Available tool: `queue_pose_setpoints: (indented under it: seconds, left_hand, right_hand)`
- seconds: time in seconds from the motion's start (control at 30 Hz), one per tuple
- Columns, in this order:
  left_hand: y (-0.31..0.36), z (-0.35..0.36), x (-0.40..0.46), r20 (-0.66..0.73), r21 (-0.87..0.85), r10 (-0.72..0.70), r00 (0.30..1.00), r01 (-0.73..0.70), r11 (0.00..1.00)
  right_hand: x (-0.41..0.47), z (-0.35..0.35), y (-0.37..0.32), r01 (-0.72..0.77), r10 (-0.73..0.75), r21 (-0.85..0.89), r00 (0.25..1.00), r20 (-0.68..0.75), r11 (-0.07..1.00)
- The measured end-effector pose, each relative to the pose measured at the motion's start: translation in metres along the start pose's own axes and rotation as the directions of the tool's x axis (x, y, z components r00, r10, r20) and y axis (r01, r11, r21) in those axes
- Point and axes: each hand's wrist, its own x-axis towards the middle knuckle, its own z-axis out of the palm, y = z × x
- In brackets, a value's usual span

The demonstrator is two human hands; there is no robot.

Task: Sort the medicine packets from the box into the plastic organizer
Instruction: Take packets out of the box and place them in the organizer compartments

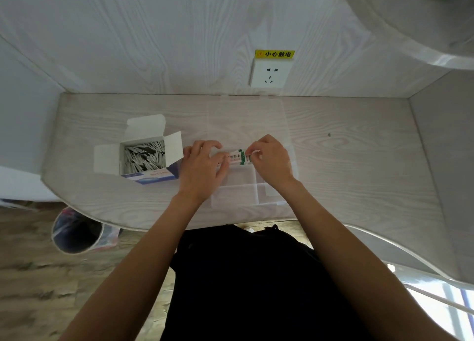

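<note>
Medicine packets, a small white bunch printed with green and red marks [239,158], sit pinched between both hands above the clear plastic organizer with divided compartments [259,186]. Left hand [205,166] curls its fingers round the packets' left end; right hand [272,161] nips the right end between thumb and fingertips. The organizer lies on the pale wood-grain tabletop [359,161] directly under both hands, its open lid stretching away beyond them. Just beside the left hand, on its outer side, stands the open white and blue cardboard box [151,158], flaps spread, packed with upright white packets. Beyond the right hand, a white wall socket [270,73] sits under a yellow warning label [275,54]
</note>
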Motion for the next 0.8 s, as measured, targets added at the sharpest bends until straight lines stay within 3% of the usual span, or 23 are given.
queue_pose_setpoints:
  seconds: [0.1, 0.2, 0.33, 0.43, 0.6, 0.8]
  left_hand:
    - [0.004, 0.003, 0.005, 0.021, 0.031, -0.069, 0.997, 0.069, 0.997]
    - [0.008, 0.003, 0.009, 0.092, 0.046, -0.146, 0.985, 0.143, 0.989]
    - [0.008, 0.001, 0.013, 0.159, 0.088, -0.193, 0.968, 0.181, 0.980]
    - [0.009, -0.001, 0.015, 0.208, 0.045, -0.227, 0.952, 0.222, 0.974]
    - [0.010, -0.002, 0.017, 0.197, 0.030, -0.206, 0.959, 0.204, 0.978]
    - [0.008, 0.006, 0.014, 0.151, 0.089, -0.145, 0.978, 0.133, 0.987]
  right_hand:
    - [-0.004, 0.002, 0.003, 0.055, -0.053, -0.089, 0.998, 0.018, 0.995]
    - [-0.005, 0.000, 0.004, 0.075, -0.075, -0.070, 0.997, 0.001, 0.995]
    - [-0.004, -0.003, 0.003, 0.096, -0.107, -0.228, 0.994, -0.036, 0.969]
    - [0.000, 0.000, -0.005, 0.073, -0.071, -0.206, 0.997, 0.015, 0.976]
    - [-0.003, 0.004, -0.014, -0.001, 0.009, -0.135, 0.998, 0.057, 0.991]
    - [-0.003, -0.002, -0.017, 0.109, -0.073, -0.373, 0.991, 0.109, 0.922]
